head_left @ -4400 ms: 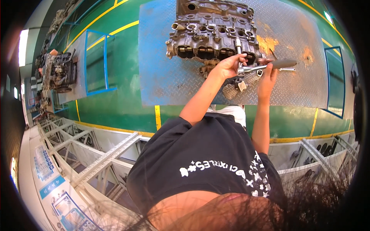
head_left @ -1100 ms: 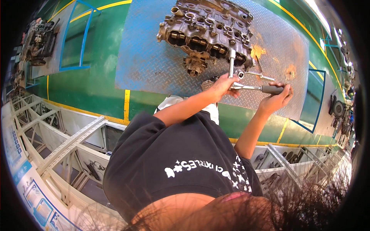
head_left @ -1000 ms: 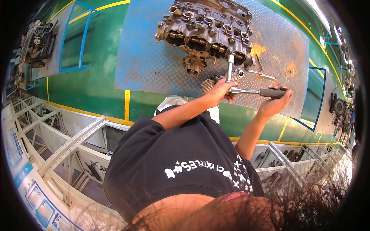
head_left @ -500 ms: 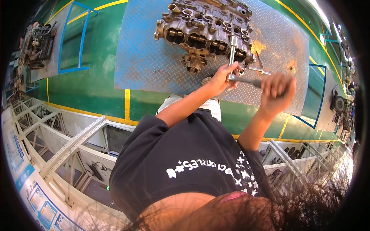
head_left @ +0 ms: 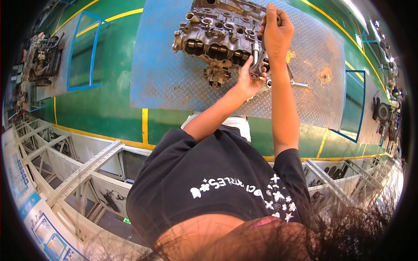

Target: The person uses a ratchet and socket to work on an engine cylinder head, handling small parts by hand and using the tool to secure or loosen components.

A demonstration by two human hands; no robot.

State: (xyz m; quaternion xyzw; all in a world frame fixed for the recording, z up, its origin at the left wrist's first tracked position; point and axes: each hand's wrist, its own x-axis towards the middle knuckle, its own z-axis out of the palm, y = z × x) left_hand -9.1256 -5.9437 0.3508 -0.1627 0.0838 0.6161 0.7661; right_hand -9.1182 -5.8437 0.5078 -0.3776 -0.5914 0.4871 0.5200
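A greasy metal engine cylinder head (head_left: 217,26) sits at the far middle of a metal plate. A ratchet wrench (head_left: 261,56) is in both my hands. My left hand (head_left: 249,80) is closed around its head end, at the near end of the shiny socket extension (head_left: 256,51). That extension points to the near right edge of the cylinder head. Over the right side of the part, my right hand (head_left: 278,37) is closed on the far end of the ratchet handle and hides much of it.
A steel bar tool (head_left: 300,84) lies on the blue-grey tread plate (head_left: 170,82), right of my hands. A dirty metal unit (head_left: 217,77) juts from the near side of the cylinder head. White metal racks (head_left: 82,172) stand behind me. Another engine (head_left: 41,65) is at far left.
My right hand has swung the ratchet handle from the right to the far side, over the cylinder head. My left hand stays at the ratchet's head, shifted slightly.
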